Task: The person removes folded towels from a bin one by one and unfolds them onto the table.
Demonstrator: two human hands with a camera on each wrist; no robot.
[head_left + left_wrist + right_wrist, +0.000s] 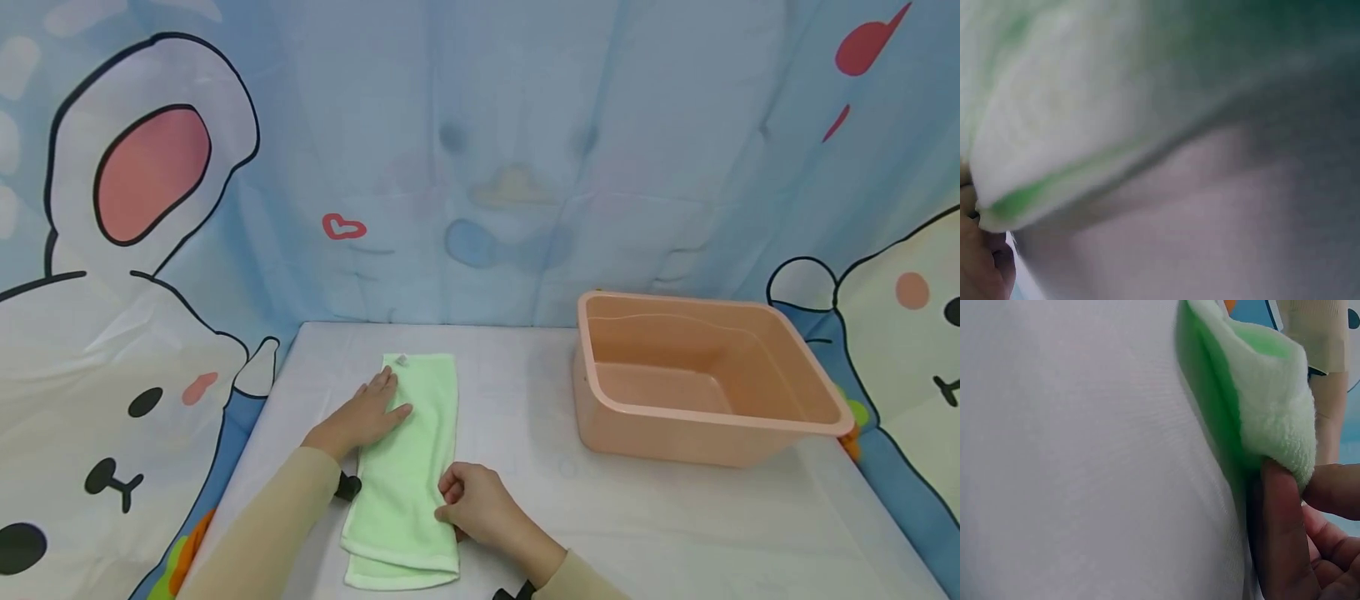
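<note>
Backdrop: blue printed cloth (525, 275), bunny at your left, rising behind the far edge of a white-covered table (600, 525). Table edges: the far one meets the cloth; the left and right ones slant outward towards you. Towel, one, pale green (412, 450): laid lengthwise left of centre, small tag (402, 361) at its far end, layers offset at its near end. Basin, one, peach (675, 437): at your right, its mouth upward, well apart from the towel, with open white surface between them. Left hand (366, 417): over the towel's left edge, thumb spread from the fingers; whether it pinches the cloth, you cannot tell. Right hand (483, 504): thumb and finger pinch the towel's right edge. Right wrist view, added detail: that edge stands raised off the table, a deeper green hollow beneath, hidden from the head view. Left wrist view, blurred: a slit between the towel's layers, fingers beside it. Basin: whole in the head view only.
</note>
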